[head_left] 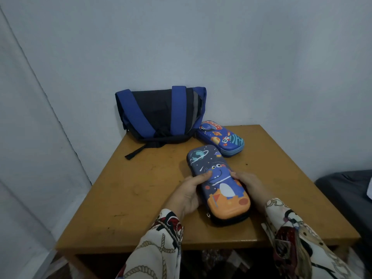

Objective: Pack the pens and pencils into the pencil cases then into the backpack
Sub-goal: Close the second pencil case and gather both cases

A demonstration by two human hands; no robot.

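A plain room in a home, likely a bedroom or study corner: bare pale blue painted walls (261,57), a small scuffed brown wooden worktop (141,188), a dark grey bed edge (346,190) at right.

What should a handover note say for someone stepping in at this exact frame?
Left hand and right hand both grip the dinosaur pencil case, closed, near the front of the wooden table.
The rocket pencil case lies closed beside the backpack, which leans on the wall at the table's back.
No loose pens or pencils show, so they seem packed, though neither case's inside is visible.
Left: put both cases into the backpack.
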